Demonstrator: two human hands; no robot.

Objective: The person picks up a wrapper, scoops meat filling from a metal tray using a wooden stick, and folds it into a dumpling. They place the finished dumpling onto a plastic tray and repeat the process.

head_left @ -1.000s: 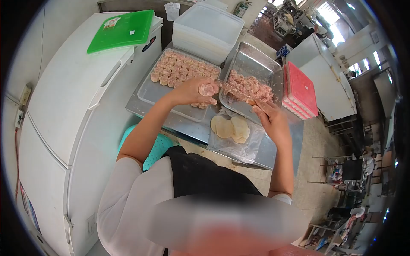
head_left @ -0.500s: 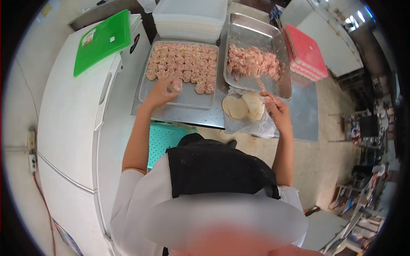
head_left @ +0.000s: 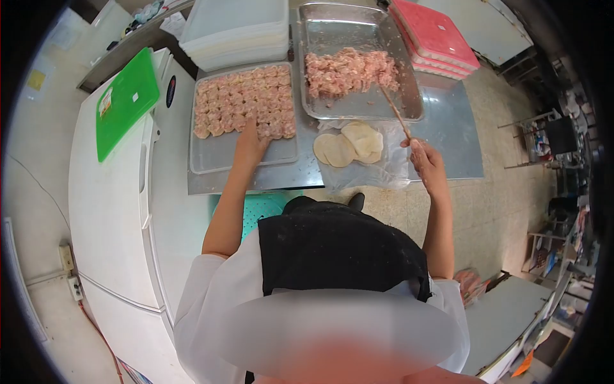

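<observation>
Pale pink dumplings [head_left: 243, 102], small and pleated, packed in close rows on a shallow metal tray [head_left: 217, 157] on the steel bench [head_left: 448, 141]. Two trays in all, the second [head_left: 339, 25] with raw minced filling [head_left: 348, 70]; about three round wrappers [head_left: 348, 144] on plastic. Left hand [head_left: 251, 142] now flat and open at the nearest row, its dumpling of a second ago set down. Right hand [head_left: 427, 163] closed around a thin stick [head_left: 393, 109], tip in the filling.

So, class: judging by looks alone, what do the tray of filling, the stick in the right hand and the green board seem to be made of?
Tray of filling: likely stainless steel; grey, shiny, reflective.
Stick: probably wood or bamboo; thin, matte tan.
Green board: looks plastic; even bright colour, smooth.
</observation>
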